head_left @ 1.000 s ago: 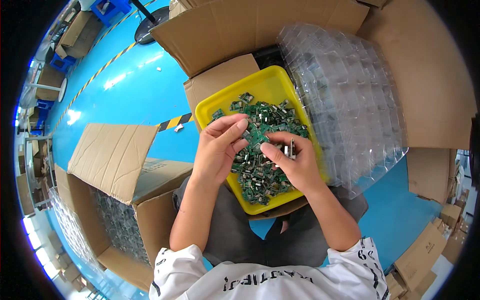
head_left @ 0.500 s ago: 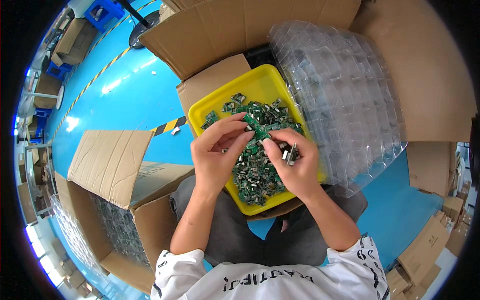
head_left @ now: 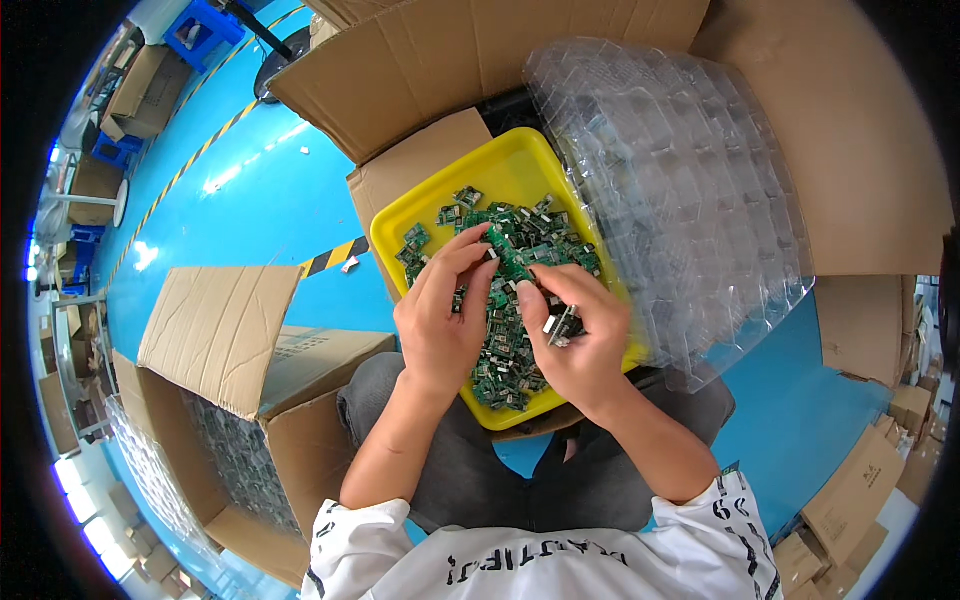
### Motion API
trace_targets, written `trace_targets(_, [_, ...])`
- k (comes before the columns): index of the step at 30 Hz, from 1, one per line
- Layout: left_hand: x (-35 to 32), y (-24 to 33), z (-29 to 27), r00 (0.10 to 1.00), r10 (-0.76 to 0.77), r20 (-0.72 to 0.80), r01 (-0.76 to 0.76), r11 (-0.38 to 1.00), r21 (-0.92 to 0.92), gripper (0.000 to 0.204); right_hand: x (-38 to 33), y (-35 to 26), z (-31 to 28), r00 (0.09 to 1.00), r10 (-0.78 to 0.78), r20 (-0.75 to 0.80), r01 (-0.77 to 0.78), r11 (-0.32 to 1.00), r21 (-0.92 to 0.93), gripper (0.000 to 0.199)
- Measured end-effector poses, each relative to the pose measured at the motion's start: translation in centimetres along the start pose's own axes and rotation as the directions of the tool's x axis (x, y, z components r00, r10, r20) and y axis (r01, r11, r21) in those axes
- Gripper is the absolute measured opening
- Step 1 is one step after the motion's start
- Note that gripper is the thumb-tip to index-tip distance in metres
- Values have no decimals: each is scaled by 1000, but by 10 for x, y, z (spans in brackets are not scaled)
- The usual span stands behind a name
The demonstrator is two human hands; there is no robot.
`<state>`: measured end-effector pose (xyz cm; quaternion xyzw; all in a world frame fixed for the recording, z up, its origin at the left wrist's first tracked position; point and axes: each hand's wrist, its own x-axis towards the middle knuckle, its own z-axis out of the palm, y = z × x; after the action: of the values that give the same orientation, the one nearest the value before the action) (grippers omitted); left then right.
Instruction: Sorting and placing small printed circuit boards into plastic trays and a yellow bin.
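Note:
Between my two hands is a narrow green circuit board strip [head_left: 508, 254], held over a yellow tray [head_left: 403, 207]. My left hand [head_left: 443, 318] pinches its upper left end with thumb and fingers. Gripping the lower right end is my right hand [head_left: 585, 345], thumb against forefinger. Small circuit boards with metal connectors [head_left: 563, 326] are tucked in that palm under the curled fingers. Below both hands lies a heap of small green circuit boards [head_left: 505, 365], loosely piled in the tray; my hands hide part of it.
Clear plastic blister trays [head_left: 690, 200] lie stacked right of the yellow tray, by a large open carton [head_left: 480, 60]. At left stands another open carton [head_left: 215, 340] with clear trays inside. Striped tape [head_left: 335, 257] marks the blue floor. My legs [head_left: 450, 450] are below the tray.
My right hand has shifted slightly left and turned a little, with the boards in its palm lower. Both hands still grip the circuit board strip. The whole view has shifted slightly.

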<state>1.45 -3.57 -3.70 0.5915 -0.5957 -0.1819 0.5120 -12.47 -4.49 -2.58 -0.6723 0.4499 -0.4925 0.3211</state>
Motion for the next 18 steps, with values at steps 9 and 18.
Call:
trace_targets(9, [-2,4,4,997,65,-30,-62,992,111,18,-2,-1,1,1000,2,-30,-2,1000,-9,16])
trace_targets(18, [-2,8,10,992,113,-62,-99,978,184,19,-5,-2,4,998,19,-63,-19,1000,8,19])
